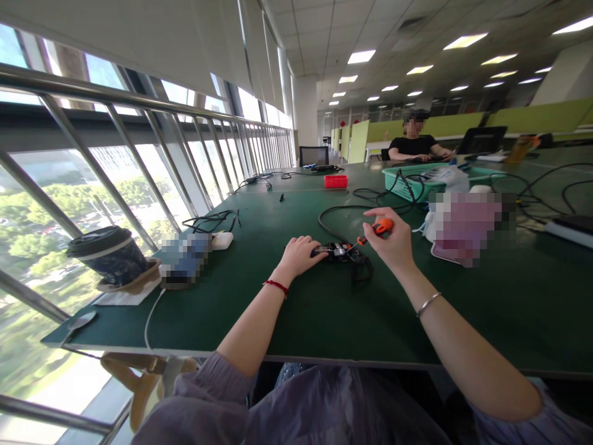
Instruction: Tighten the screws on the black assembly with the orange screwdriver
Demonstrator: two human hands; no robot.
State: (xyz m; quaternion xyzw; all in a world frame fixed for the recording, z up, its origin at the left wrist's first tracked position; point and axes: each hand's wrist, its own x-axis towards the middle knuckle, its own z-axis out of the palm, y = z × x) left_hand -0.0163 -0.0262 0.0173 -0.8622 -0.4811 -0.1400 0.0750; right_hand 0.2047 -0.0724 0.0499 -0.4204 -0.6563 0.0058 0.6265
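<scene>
My right hand (393, 240) grips an orange-handled screwdriver (380, 228), its shaft slanting down to the left. The tip meets or nearly meets a small dark device with metal parts (340, 250) on the green table. Fingers closed over the device's left end, my left hand (303, 254) holds it against the tabletop. Black wires (362, 269) lie bunched at the device's right side. A black cable (330, 213) curves away behind it. The device's exact kind is too small to make out.
A red bin (336, 182) and a green basket (402, 183) stand farther back on the table (296, 321). At left are a lidded coffee cup (113, 256) and a blurred phone-like object (185, 256). Another person (419, 145) sits across the table. A railing (152, 133) runs along the left.
</scene>
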